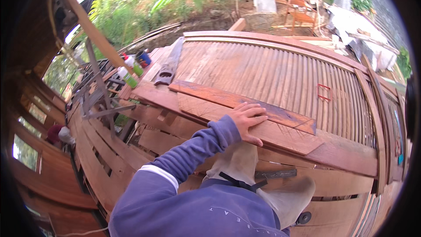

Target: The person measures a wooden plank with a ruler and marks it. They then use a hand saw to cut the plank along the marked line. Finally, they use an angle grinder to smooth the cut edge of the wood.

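Observation:
My left hand [248, 122] lies palm down with its fingers spread, across a pale wooden plank [206, 108] and the lower edge of a darker, orange-brown board [206, 94]. Its thumb points down along the near edge of the plank. Dark pencil-like or scratch lines run over both pieces near their ends. Both rest on the near rail [346, 156] of a large slatted wooden panel [263, 68]. My right hand does not show anywhere in the picture.
A handsaw [169, 68] lies at the panel's left end, beside green-and-white bottles [127, 77] and a dark blue cup [143, 57]. A small red rectangular frame [324, 92] sits on the slats. Long boards [372, 118] cross the right end. An orange chair [301, 12] stands beyond.

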The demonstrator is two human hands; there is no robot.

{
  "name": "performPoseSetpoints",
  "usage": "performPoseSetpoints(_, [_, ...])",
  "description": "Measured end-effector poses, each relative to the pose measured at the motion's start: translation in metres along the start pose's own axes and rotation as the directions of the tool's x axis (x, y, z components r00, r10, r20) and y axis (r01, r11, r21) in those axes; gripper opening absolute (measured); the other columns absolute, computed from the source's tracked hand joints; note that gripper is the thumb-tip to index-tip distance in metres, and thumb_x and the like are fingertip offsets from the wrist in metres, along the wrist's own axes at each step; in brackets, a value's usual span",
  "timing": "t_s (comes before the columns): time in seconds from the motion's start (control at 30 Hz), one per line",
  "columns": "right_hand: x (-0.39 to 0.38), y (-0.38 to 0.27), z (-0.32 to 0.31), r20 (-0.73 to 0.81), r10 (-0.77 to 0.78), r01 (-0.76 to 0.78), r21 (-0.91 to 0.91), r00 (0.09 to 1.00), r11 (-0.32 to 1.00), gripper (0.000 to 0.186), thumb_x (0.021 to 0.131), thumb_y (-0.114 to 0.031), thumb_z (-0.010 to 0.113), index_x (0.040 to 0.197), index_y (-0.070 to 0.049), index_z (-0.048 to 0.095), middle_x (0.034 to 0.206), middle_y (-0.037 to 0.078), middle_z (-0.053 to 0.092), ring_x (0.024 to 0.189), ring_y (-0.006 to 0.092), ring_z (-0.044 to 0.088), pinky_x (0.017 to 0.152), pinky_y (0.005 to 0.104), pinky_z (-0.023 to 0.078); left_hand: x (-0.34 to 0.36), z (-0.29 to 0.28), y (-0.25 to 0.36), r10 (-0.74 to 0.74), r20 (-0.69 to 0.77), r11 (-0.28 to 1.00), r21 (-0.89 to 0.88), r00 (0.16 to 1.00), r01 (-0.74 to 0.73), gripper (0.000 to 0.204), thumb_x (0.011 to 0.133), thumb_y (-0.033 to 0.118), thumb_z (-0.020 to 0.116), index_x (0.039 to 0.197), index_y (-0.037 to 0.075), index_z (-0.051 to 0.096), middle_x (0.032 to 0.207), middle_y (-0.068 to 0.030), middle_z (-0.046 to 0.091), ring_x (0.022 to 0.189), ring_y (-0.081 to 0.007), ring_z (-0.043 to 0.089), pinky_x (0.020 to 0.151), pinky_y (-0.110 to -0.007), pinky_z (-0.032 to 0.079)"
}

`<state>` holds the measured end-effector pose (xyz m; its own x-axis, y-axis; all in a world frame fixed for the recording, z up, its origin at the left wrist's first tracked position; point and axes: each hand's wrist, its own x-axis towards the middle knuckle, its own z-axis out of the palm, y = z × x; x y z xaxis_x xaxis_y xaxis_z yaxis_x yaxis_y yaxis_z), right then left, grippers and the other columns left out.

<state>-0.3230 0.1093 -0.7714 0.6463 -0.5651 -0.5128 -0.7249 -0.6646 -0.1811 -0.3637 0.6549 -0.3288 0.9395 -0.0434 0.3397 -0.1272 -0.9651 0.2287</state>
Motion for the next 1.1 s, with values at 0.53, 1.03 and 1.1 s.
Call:
performPoseSetpoints(0.53, [-0.083,-0.091,-0.148,-0.667,-0.411,0.741,0.33,0.622,0.585,0.041,0.088,-0.012,0.064,0.125,0.004,0.056,0.123,0.02,0.06,0.113,0.0295,0.059,0.097,0.0378,0.048,-0.022,-0.055,-0.082,-0.594,-0.255,0.804,-0.168,0.763,0.57,0.026,0.085,0.016,0.058,0.106,0.006,0.07,0.097,-0.0177,0.07,0.087,-0.0343,0.067,0.084,-0.04,0.053])
performPoseSetpoints(1.03, [-0.256,-0.261,-0.231,-0.694,-0.711,0.966,0.245,0.113,-0.085,0.031,0.091,-0.002,0.05,0.121,0.008,0.055,0.12,0.019,0.058,0.113,0.03,0.056,0.101,0.0397,0.043,-0.161,-0.127,-0.384,-0.97,-0.227,-0.115,0.12,-0.086,0.986,0.056,0.084,0.042,0.062,0.123,0.003,0.063,0.126,-0.0178,0.062,0.114,-0.0284,0.062,0.097,-0.037,0.048])
performPoseSetpoints(1.1, [-0.26,-0.251,-0.23,-0.692,-0.71,0.977,0.214,0.131,-0.028,0.031,0.09,-0.002,0.051,0.12,0.007,0.055,0.12,0.018,0.058,0.111,0.0299,0.057,0.1,0.0399,0.043,-0.164,-0.138,-0.4,-0.984,-0.145,-0.093,-0.082,-0.105,0.992,0.052,0.083,0.039,0.062,0.12,0.002,0.064,0.12,-0.0179,0.064,0.108,-0.0274,0.064,0.092,-0.036,0.05])
